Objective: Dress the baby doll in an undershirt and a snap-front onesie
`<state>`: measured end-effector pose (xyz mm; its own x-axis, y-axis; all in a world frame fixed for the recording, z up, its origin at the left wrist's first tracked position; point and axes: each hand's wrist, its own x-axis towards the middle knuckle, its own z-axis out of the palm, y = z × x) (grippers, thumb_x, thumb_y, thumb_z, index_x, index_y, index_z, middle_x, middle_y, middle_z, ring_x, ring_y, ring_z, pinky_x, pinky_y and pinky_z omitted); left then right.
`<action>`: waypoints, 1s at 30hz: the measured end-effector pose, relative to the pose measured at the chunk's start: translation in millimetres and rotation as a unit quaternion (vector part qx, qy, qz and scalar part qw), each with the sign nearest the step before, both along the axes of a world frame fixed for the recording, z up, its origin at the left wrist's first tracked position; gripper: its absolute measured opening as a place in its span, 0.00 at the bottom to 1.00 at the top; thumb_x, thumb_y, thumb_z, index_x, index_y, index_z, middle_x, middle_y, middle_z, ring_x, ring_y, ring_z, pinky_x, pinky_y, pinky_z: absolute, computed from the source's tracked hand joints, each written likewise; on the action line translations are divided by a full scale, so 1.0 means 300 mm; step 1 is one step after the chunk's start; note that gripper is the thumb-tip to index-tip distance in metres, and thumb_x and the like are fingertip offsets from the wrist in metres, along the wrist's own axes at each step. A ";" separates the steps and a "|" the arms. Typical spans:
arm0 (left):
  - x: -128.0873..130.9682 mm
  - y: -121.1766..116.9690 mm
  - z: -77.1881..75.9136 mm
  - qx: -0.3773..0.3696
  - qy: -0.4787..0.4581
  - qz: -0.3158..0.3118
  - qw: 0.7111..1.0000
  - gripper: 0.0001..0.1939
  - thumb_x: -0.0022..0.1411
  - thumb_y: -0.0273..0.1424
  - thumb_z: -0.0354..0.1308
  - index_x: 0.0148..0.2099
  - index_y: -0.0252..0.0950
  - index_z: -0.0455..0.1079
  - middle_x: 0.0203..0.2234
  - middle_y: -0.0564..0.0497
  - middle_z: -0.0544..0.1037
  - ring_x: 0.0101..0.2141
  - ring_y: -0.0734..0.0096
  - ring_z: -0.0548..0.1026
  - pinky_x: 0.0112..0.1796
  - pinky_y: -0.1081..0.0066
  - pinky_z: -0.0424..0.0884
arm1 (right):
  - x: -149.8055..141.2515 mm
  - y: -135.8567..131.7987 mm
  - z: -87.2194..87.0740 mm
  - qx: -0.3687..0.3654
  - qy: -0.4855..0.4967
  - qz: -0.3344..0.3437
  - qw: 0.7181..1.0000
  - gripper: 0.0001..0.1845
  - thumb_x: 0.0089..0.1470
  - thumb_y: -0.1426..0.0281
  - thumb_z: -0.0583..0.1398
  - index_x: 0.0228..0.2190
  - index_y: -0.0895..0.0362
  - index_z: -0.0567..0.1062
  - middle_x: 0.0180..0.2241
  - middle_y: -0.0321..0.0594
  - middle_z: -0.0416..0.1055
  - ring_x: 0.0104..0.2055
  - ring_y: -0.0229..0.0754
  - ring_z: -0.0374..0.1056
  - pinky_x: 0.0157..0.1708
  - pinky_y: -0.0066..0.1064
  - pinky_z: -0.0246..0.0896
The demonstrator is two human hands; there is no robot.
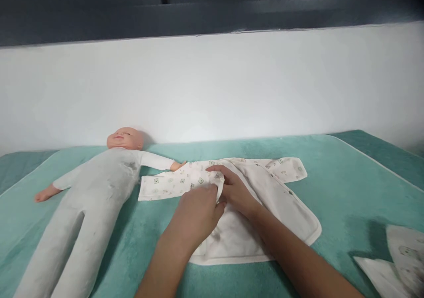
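Observation:
A white baby jacket (288,209) with a small animal print lies spread on the green cloth, both sleeves stretched out sideways. Over its left half, my left hand (200,212) is closed on the fabric, fingers tucked partly under a fold. My right hand (233,187) pinches the same raised edge from the other side, thumb low and index finger stretched along the top. Fingertips of both hands are partly hidden by the cloth. To the left lies a baby doll (99,187) on its back, one hand touching or just beside the jacket's left sleeve.
A green towel-like cover (334,192) spreads under everything. At the lower right corner sits another printed white cloth piece (406,258), cut off by the frame. Behind stands a white wall (212,85) below a dark window frame (232,15).

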<state>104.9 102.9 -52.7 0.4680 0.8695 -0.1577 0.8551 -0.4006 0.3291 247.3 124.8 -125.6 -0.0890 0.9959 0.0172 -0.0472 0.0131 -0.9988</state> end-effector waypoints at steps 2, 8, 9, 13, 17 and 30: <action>0.018 0.003 -0.015 0.017 0.022 0.010 1.000 0.09 0.62 0.31 0.45 0.37 0.37 0.67 0.32 0.48 0.77 0.31 0.63 0.74 0.28 0.68 0.58 | 0.004 0.000 0.005 0.003 -0.011 -0.006 1.000 0.23 0.43 0.76 0.56 0.43 0.51 0.75 0.33 0.33 0.71 0.32 0.38 0.64 0.34 0.30 0.59; 0.057 0.007 -0.030 0.046 0.033 0.066 0.996 0.15 0.64 0.33 0.42 0.34 0.36 0.69 0.28 0.47 0.77 0.27 0.62 0.74 0.26 0.67 0.58 | 0.007 -0.008 0.027 0.034 0.002 -0.012 0.999 0.18 0.47 0.74 0.54 0.40 0.52 0.75 0.41 0.35 0.72 0.40 0.40 0.65 0.41 0.31 0.59; 0.060 0.009 -0.032 0.049 0.032 0.079 0.995 0.16 0.64 0.34 0.41 0.34 0.36 0.70 0.28 0.46 0.77 0.27 0.62 0.74 0.26 0.67 0.58 | 0.006 -0.009 0.029 0.036 -0.003 -0.013 0.999 0.18 0.48 0.74 0.54 0.40 0.52 0.75 0.42 0.35 0.72 0.40 0.40 0.65 0.42 0.32 0.58; 0.067 0.020 -0.040 0.048 0.037 0.117 0.991 0.20 0.65 0.36 0.41 0.33 0.36 0.72 0.28 0.45 0.77 0.28 0.61 0.75 0.27 0.67 0.60 | 0.002 -0.013 0.032 0.034 -0.014 -0.003 0.999 0.14 0.52 0.71 0.55 0.40 0.52 0.75 0.36 0.34 0.70 0.37 0.38 0.64 0.40 0.32 0.58; 0.063 0.030 -0.046 0.029 0.049 0.121 0.991 0.22 0.66 0.35 0.39 0.35 0.35 0.74 0.28 0.44 0.77 0.30 0.61 0.75 0.28 0.67 0.62 | -0.007 -0.012 0.036 0.041 0.016 0.014 0.999 0.09 0.53 0.66 0.59 0.38 0.53 0.74 0.37 0.35 0.70 0.37 0.38 0.65 0.39 0.31 0.59; -0.023 0.030 0.001 -0.010 0.015 0.046 0.999 0.11 0.57 0.22 0.42 0.35 0.36 0.65 0.30 0.47 0.74 0.28 0.67 0.71 0.28 0.69 0.58 | 0.007 0.009 0.009 0.079 -0.058 -0.043 0.994 0.08 0.56 0.62 0.58 0.30 0.53 0.69 0.33 0.34 0.67 0.38 0.39 0.62 0.41 0.32 0.56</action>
<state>98.0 111.9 -52.5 0.3813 0.9052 -0.1876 0.8975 -0.3139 0.3097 249.5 127.6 -122.9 -0.0132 0.9856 0.1686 0.0753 0.1691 -0.9827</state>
